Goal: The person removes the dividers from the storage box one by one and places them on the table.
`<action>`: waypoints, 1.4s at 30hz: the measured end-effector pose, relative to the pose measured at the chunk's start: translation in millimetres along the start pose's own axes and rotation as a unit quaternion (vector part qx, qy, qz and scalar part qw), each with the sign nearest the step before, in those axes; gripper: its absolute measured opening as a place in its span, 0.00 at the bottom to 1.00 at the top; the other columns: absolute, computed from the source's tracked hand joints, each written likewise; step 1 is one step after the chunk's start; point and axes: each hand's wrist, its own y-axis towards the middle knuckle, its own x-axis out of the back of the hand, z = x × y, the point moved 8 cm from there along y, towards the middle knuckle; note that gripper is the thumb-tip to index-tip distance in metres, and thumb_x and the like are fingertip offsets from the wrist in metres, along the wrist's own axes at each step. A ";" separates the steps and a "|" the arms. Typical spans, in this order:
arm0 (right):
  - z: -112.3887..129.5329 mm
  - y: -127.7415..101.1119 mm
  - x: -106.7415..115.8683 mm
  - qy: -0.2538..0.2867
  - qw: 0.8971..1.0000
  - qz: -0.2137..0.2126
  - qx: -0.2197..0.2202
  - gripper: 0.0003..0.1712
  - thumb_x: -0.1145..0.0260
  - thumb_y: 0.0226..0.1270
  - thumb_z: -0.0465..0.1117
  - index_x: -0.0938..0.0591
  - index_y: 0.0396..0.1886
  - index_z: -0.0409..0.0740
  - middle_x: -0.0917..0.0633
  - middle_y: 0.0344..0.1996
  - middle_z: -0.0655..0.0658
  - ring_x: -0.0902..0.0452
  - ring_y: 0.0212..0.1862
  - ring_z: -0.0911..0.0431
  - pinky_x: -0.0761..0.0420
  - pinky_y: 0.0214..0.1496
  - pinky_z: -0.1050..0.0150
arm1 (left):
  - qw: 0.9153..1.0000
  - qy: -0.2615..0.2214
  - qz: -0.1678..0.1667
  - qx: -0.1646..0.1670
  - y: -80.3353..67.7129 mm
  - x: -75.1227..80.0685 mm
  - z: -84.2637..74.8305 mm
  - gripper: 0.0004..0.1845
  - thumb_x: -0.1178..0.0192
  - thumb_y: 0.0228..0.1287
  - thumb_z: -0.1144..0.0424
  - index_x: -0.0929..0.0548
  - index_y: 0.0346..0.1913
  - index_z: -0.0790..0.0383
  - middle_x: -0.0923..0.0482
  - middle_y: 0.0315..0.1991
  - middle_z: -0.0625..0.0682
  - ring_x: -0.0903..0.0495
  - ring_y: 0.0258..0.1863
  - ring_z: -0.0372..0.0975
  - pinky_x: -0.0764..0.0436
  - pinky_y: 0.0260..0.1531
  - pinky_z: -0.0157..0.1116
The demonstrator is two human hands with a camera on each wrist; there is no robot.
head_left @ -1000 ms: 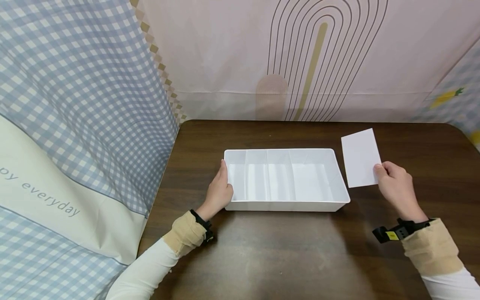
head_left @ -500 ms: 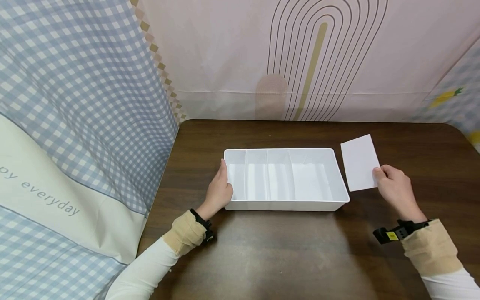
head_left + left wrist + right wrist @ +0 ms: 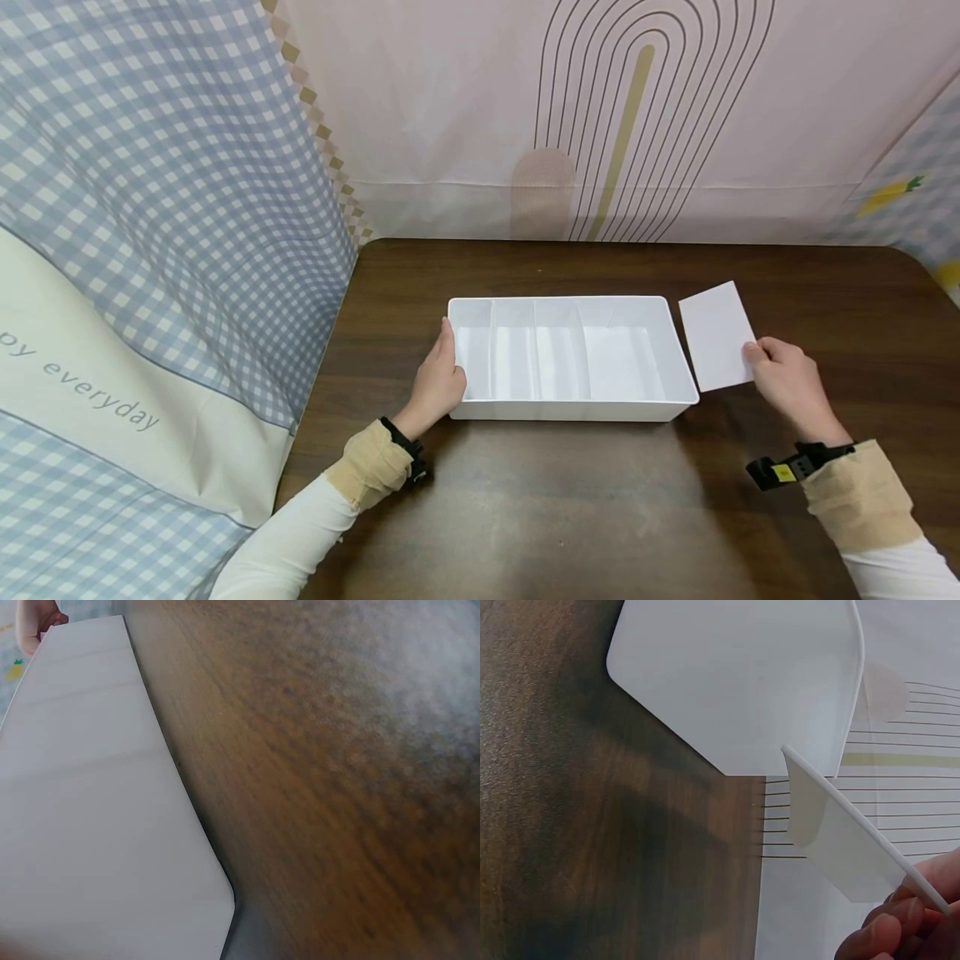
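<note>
The white box [image 3: 555, 412] sits on the table [image 3: 562, 500]; its right wall [image 3: 674, 350] stands between its compartments [image 3: 513, 362] and the white card [image 3: 716, 337], which the right hand [image 3: 787, 383] pinches just beside. The left hand [image 3: 435, 379] lies straight-fingered against the box's left end. A line-patterned cloth [image 3: 442, 108] hangs behind the box, a checked cloth [image 3: 172, 167] to its left.

Downward head view, close wrist views, tray [image 3: 558, 358] in all

The left wrist view's edge cuts off the white tray [image 3: 90, 832]; the tabletop [image 3: 352, 765] blurs.
</note>
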 end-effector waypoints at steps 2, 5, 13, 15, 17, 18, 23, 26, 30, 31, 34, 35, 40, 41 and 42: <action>-1.9 0.2 -1.2 -0.002 1.000 0.002 0.000 0.28 0.64 0.68 0.49 0.29 0.39 0.28 0.29 0.23 0.38 0.38 0.23 0.52 0.40 0.21 0.64 | 1.000 0.000 0.000 0.000 0.3 -0.5 0.2 0.37 0.60 0.54 0.74 0.60 0.68 0.67 0.53 0.68 0.60 0.28 0.34 0.50 0.32 0.30 0.39; -3.8 0.1 -2.8 -0.002 1.000 0.006 -0.002 0.28 0.64 0.68 0.49 0.29 0.38 0.29 0.31 0.20 0.41 0.39 0.22 0.53 0.41 0.21 0.64 | 1.000 -0.002 0.002 0.001 0.8 -1.6 1.0 0.37 0.60 0.54 0.74 0.60 0.68 0.66 0.53 0.68 0.60 0.28 0.35 0.50 0.31 0.32 0.39; -7.9 0.0 -5.4 0.001 1.000 0.009 -0.009 0.27 0.64 0.68 0.49 0.29 0.37 0.29 0.30 0.21 0.40 0.38 0.23 0.53 0.41 0.21 0.64 | 1.000 -0.009 0.001 0.004 0.6 -1.6 1.7 0.37 0.61 0.55 0.74 0.60 0.68 0.67 0.54 0.68 0.60 0.29 0.49 0.52 0.30 0.42 0.43; -9.1 0.1 -6.0 0.002 1.000 0.010 -0.009 0.27 0.64 0.68 0.50 0.29 0.37 0.29 0.29 0.23 0.39 0.38 0.24 0.52 0.40 0.21 0.64 | 1.000 -0.011 -0.001 0.004 0.6 -1.3 1.7 0.37 0.61 0.55 0.74 0.59 0.68 0.67 0.54 0.68 0.59 0.31 0.52 0.52 0.30 0.43 0.43; -10.7 0.0 -7.1 0.004 1.000 0.013 -0.010 0.28 0.64 0.68 0.50 0.29 0.38 0.29 0.28 0.24 0.38 0.37 0.25 0.52 0.40 0.21 0.64 | 1.000 -0.013 -0.001 0.003 0.7 -1.4 1.8 0.37 0.61 0.55 0.74 0.59 0.68 0.67 0.54 0.68 0.60 0.32 0.53 0.52 0.30 0.44 0.43; -11.4 -0.1 -7.6 0.006 1.000 0.014 -0.011 0.28 0.64 0.68 0.50 0.29 0.39 0.28 0.27 0.26 0.37 0.37 0.26 0.51 0.40 0.22 0.64 | 1.000 -0.014 -0.001 0.003 0.7 -1.4 1.5 0.37 0.61 0.55 0.74 0.59 0.68 0.67 0.54 0.68 0.60 0.32 0.54 0.52 0.31 0.44 0.43; -14.6 -0.5 -10.1 0.010 1.000 0.022 -0.017 0.29 0.64 0.68 0.50 0.29 0.41 0.27 0.26 0.29 0.35 0.36 0.27 0.50 0.39 0.22 0.64 | 1.000 -0.021 0.006 0.010 0.8 -2.4 2.3 0.37 0.61 0.55 0.74 0.61 0.69 0.65 0.55 0.69 0.59 0.29 0.46 0.51 0.31 0.42 0.41; -16.5 -0.6 -11.6 0.010 0.999 0.027 -0.020 0.30 0.64 0.68 0.51 0.29 0.42 0.27 0.26 0.30 0.34 0.35 0.28 0.49 0.38 0.23 0.64 | 1.000 -0.020 0.010 0.015 1.0 -3.0 3.2 0.38 0.61 0.55 0.74 0.62 0.69 0.63 0.56 0.69 0.58 0.30 0.31 0.49 0.32 0.34 0.39; -18.9 -0.5 -13.2 0.007 0.999 0.032 -0.019 0.30 0.64 0.68 0.50 0.29 0.43 0.26 0.25 0.32 0.32 0.34 0.29 0.48 0.37 0.23 0.64 | 1.000 -0.018 0.012 0.016 1.7 -3.2 3.4 0.38 0.61 0.55 0.74 0.63 0.69 0.63 0.56 0.69 0.58 0.36 0.20 0.44 0.36 0.27 0.36; -19.4 -0.5 -13.3 0.006 0.999 0.032 -0.018 0.30 0.64 0.68 0.50 0.29 0.43 0.26 0.25 0.32 0.32 0.34 0.29 0.48 0.36 0.23 0.64 | 1.000 -0.018 0.013 0.016 1.7 -3.2 3.3 0.38 0.61 0.55 0.74 0.63 0.69 0.63 0.56 0.69 0.58 0.38 0.19 0.43 0.36 0.26 0.36; -20.8 -0.5 -13.7 0.001 0.999 0.033 -0.016 0.29 0.64 0.68 0.50 0.29 0.41 0.26 0.25 0.29 0.33 0.34 0.27 0.50 0.36 0.23 0.64 | 1.000 -0.018 0.013 0.016 1.6 -3.1 3.4 0.38 0.61 0.55 0.75 0.63 0.69 0.63 0.56 0.69 0.58 0.39 0.17 0.42 0.38 0.23 0.35; -21.3 -0.6 -13.9 0.000 0.999 0.034 -0.017 0.29 0.64 0.68 0.50 0.29 0.41 0.26 0.25 0.28 0.34 0.33 0.27 0.50 0.36 0.23 0.64 | 1.000 -0.017 0.014 0.016 1.5 -3.0 3.3 0.38 0.60 0.55 0.75 0.63 0.69 0.63 0.56 0.69 0.58 0.39 0.17 0.42 0.38 0.23 0.35; -22.5 -1.1 -14.9 -0.001 0.999 0.035 -0.018 0.29 0.63 0.68 0.49 0.29 0.41 0.26 0.24 0.27 0.35 0.33 0.26 0.51 0.36 0.22 0.64 | 1.000 -0.017 0.011 0.016 1.1 -2.6 3.0 0.38 0.60 0.55 0.74 0.63 0.69 0.63 0.55 0.69 0.58 0.38 0.18 0.42 0.38 0.23 0.35; -22.8 -1.2 -15.2 0.000 0.999 0.036 -0.019 0.29 0.63 0.68 0.49 0.29 0.41 0.26 0.24 0.27 0.35 0.33 0.26 0.51 0.35 0.22 0.64 | 1.000 -0.017 0.011 0.016 1.0 -2.5 2.9 0.38 0.60 0.55 0.74 0.63 0.69 0.62 0.55 0.69 0.58 0.39 0.17 0.41 0.38 0.22 0.35; -23.1 -1.3 -15.3 -0.001 0.999 0.035 -0.019 0.29 0.63 0.68 0.49 0.29 0.41 0.26 0.24 0.28 0.34 0.33 0.26 0.51 0.36 0.22 0.64 | 1.000 -0.018 0.010 0.016 0.9 -2.5 2.9 0.38 0.60 0.55 0.74 0.63 0.69 0.62 0.55 0.69 0.58 0.39 0.16 0.41 0.38 0.22 0.35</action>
